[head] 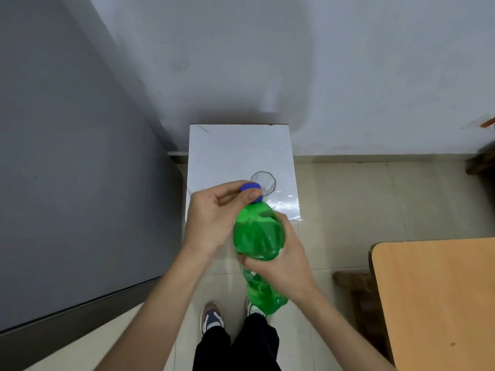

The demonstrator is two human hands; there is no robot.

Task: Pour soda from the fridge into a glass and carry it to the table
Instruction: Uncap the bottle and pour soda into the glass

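The left hand (214,215) pinches the blue cap (251,192) of the green bottle (258,236); the right hand (284,266) grips the bottle's middle, holding it in the air above the near edge of the white worktop (230,151). The empty glass (263,182) stands just beyond the cap. Soda may fizz over once the cap loosens, and squeezing would push it out. A careless elbow could tip the glass. The cap partly hides the glass; the fridge cannot be identified for certain.
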